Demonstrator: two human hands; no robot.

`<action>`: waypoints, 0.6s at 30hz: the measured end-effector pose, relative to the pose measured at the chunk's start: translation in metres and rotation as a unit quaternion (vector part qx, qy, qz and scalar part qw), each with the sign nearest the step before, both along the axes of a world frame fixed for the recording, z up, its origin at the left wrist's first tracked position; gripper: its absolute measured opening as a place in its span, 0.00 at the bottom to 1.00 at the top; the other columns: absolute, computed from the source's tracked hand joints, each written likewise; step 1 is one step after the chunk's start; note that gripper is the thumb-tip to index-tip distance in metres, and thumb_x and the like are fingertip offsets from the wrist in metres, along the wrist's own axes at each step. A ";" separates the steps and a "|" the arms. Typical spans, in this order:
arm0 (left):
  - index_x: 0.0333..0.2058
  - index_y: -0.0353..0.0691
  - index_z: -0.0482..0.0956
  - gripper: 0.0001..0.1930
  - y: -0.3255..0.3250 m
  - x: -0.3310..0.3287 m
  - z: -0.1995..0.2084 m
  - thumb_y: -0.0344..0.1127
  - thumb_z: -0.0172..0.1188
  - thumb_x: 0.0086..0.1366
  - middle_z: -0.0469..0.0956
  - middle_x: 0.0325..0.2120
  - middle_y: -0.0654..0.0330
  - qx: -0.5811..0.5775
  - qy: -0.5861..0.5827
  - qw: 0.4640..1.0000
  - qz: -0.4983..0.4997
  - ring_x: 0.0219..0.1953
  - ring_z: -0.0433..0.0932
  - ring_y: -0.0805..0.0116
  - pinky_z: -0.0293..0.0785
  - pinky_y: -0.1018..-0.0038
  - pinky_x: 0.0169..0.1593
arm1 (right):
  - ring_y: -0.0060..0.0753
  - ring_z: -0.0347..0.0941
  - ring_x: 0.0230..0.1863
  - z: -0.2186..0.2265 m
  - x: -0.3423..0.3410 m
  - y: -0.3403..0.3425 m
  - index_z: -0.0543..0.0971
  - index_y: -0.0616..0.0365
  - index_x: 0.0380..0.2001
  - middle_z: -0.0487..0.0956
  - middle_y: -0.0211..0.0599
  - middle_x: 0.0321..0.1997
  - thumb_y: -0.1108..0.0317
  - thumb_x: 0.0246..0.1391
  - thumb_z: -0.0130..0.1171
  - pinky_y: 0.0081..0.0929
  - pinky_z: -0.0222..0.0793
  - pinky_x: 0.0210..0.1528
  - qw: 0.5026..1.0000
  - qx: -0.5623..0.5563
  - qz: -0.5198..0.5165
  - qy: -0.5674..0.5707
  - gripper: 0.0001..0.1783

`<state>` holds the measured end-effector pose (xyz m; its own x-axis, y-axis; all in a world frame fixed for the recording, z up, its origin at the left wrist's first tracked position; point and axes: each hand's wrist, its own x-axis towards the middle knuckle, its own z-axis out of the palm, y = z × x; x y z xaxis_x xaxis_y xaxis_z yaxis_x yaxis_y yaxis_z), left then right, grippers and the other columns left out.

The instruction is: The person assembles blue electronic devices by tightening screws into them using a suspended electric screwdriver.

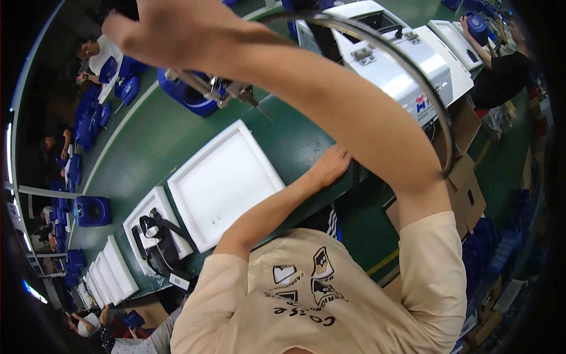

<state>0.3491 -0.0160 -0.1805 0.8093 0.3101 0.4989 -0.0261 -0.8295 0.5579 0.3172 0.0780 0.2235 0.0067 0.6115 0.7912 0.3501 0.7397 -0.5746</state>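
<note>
While left hand (330, 165) rests flat with spread fingers on near edge of green table (147, 141), beside white square foam tray (221, 186), right hand (156, 26) reaches up; its grip cannot be told. Tray probably light, stiff, brittle; take by raised rim, both sides.
</note>
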 end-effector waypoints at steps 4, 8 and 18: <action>0.49 0.30 0.79 0.18 0.004 -0.030 0.009 0.20 0.57 0.59 0.78 0.49 0.45 -0.022 0.060 0.996 0.066 0.55 0.75 0.41 0.74 0.61 0.57 | 0.65 0.83 0.35 0.000 -0.008 0.009 0.72 0.76 0.44 0.82 0.64 0.29 0.55 0.55 0.62 0.48 0.81 0.44 0.997 0.017 -0.068 -0.027 0.29; 0.57 0.33 0.73 0.22 0.029 -0.039 0.084 0.22 0.60 0.63 0.76 0.53 0.45 -0.225 -0.112 0.944 0.214 0.54 0.76 0.45 0.71 0.62 0.60 | 0.66 0.83 0.33 -0.001 0.003 0.003 0.72 0.76 0.44 0.82 0.63 0.27 0.56 0.55 0.62 0.49 0.81 0.42 0.999 -0.011 -0.036 -0.011 0.28; 0.35 0.35 0.82 0.03 0.111 0.100 0.237 0.28 0.65 0.66 0.81 0.31 0.54 -0.022 -0.347 0.897 0.275 0.34 0.79 0.56 0.73 0.67 0.40 | 0.69 0.81 0.37 0.006 -0.019 -0.019 0.70 0.74 0.43 0.81 0.68 0.32 0.57 0.57 0.63 0.51 0.79 0.47 0.999 -0.054 -0.001 0.006 0.26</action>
<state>0.4487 0.0954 0.0563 0.0285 0.5988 0.8004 0.0260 -0.8009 0.5983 0.2985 0.0595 0.2293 0.0173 0.6930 0.7207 0.3430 0.6730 -0.6553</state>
